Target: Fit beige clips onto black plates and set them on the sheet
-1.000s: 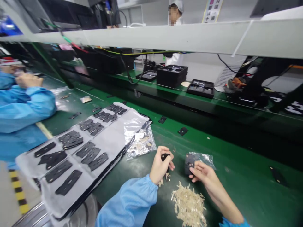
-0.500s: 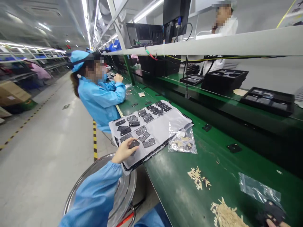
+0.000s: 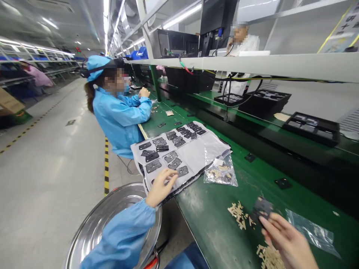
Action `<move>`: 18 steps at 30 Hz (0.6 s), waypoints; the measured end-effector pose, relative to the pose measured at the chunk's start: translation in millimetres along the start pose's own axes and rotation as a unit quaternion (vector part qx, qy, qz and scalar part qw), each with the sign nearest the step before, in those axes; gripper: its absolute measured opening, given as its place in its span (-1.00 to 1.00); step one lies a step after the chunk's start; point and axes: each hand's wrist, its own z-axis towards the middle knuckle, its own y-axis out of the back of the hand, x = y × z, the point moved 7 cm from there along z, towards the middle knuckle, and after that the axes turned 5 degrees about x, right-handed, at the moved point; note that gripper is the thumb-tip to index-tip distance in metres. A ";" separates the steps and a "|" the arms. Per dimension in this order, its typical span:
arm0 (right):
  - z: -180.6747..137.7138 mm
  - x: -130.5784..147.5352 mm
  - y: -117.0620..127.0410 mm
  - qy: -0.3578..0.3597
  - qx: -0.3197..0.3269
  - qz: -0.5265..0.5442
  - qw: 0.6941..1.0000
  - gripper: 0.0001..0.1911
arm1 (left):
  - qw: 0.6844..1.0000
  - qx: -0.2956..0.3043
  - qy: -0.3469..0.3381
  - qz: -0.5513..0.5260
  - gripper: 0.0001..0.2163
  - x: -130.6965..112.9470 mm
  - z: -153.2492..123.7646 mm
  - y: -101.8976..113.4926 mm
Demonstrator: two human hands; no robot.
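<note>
Green workbench [image 3: 213, 231] beneath a white rail [image 3: 280, 65] in a long, lit hall; clock hours are read from the middle of the view, with 12 at the top. Just below the centre lies a pale cloth [image 3: 196, 149] bearing black plates [image 3: 153, 166], overlapped so closely in places that I cannot count them. At 6 to 7 o'clock the left hand [image 3: 162, 186] is unclenched over the cloth's near edge, thumb and fingers apart; the fingertips meet the outline of a perforated plate [image 3: 183, 171], but I cannot tell whether they touch it. At 4 o'clock the right hand [image 3: 288, 239] pinches a dark plate [image 3: 263, 208] between thumb and fingers; blur leaves unclear whether it is one piece or several. Its forearm is cut off at the lower border, as is a heap of tan strips [image 3: 269, 257], partly covered by this hand. A smaller heap [image 3: 238, 215] lies at that heap's 10 to 11 o'clock. A clear bag [image 3: 231, 181] containing similar strips overlaps the cloth's 4 o'clock corner. At 7 to 8 o'clock a round metal object [image 3: 117, 194] passes behind the blue sleeve [image 3: 120, 231]. At 10 o'clock sits a co-worker [image 3: 120, 108] in blue, whose hands are too small to read. At 1 o'clock the rail hides part of a person in white [image 3: 248, 43].
</note>
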 end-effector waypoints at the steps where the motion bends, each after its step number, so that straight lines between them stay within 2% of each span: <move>1: 3.8 8.6 -28.5 0.021 0.040 -0.001 0.999 -0.65 | 0.998 0.034 0.013 -0.060 -0.76 -10.4 1.7 -19.4; 3: 9.9 17.9 -84.4 0.043 0.108 0.003 0.993 -0.68 | 0.966 0.168 0.028 -0.196 -0.70 -34.9 2.4 -70.3; 4: 12.3 20.7 -108.0 0.059 0.130 0.013 0.990 -0.67 | 0.954 0.200 0.026 -0.223 -0.68 -45.4 3.7 -88.8; 5: 14.1 22.0 -127.4 0.073 0.147 0.021 0.986 -0.66 | 0.954 0.206 0.026 -0.216 -0.68 -51.1 7.5 -100.9; 6: 16.0 22.9 -137.1 0.092 0.128 0.037 0.987 -0.65 | 0.963 0.191 0.031 -0.187 -0.69 -51.4 14.7 -106.4; 8: 16.9 21.4 -137.7 0.114 0.069 0.046 0.990 -0.58 | 0.985 0.132 0.046 -0.101 -0.71 -39.9 38.1 -100.9; 10: 12.9 18.2 -118.8 0.118 0.013 0.025 0.993 -0.52 | 0.992 0.100 0.059 -0.045 -0.72 -19.6 68.7 -87.1; 13: 1.8 10.5 -72.7 0.081 -0.009 -0.014 0.997 -0.57 | 0.991 0.082 0.088 0.057 -0.81 14.2 107.2 -67.5; 15: -7.1 5.1 -34.8 0.059 -0.018 -0.029 0.998 -0.60 | 0.986 0.079 0.090 0.115 -0.81 25.7 116.4 -62.4; 18: -21.2 -4.7 29.0 0.051 -0.079 -0.043 0.995 -0.60 | 0.980 0.053 0.065 0.179 -0.73 19.8 109.9 -62.6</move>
